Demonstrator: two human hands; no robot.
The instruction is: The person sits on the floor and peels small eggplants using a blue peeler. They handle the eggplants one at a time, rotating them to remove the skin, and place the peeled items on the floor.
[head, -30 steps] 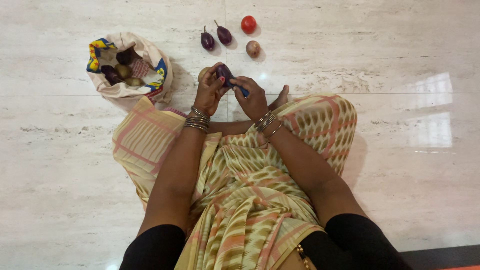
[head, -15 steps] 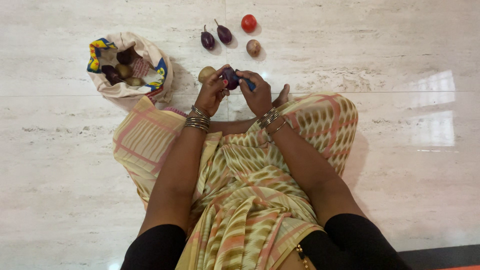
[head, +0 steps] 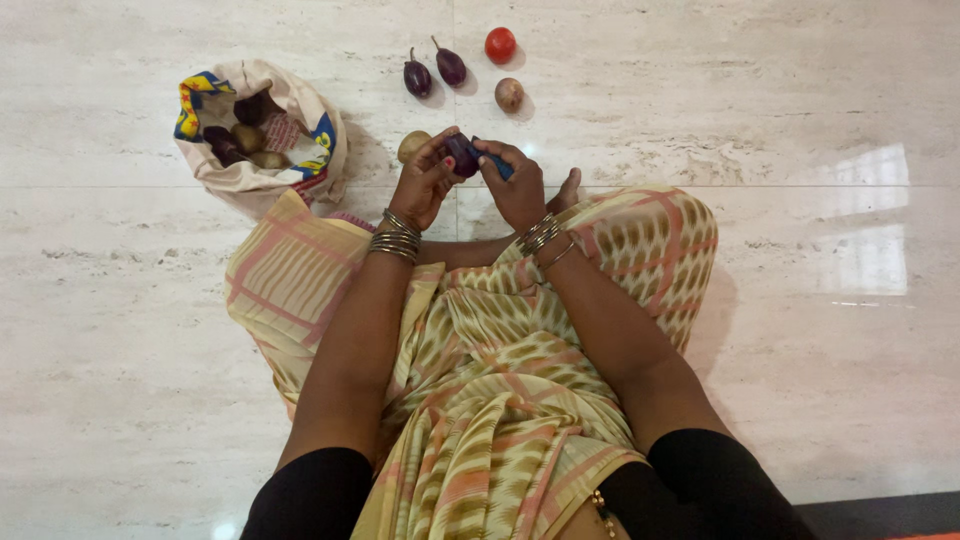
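Observation:
I sit on a marble floor with both hands raised in front of my knees. My left hand (head: 422, 185) holds a small purple eggplant (head: 460, 154) between thumb and fingers. My right hand (head: 515, 185) grips a blue-handled tool (head: 498, 166), its blade hidden, pressed against the eggplant. A brown potato (head: 410, 146) lies on the floor just behind my left hand.
An open cloth bag (head: 300, 165) with eggplants and potatoes inside stands at the left. Two small eggplants (head: 432, 72), a red tomato (head: 500, 45) and a brownish onion (head: 509, 94) lie on the floor ahead. My patterned sari (head: 500, 350) covers my lap.
The eggplant has shifted slightly to the right and turned between my fingers. My right hand has risen a little against it. The items on the floor have not moved.

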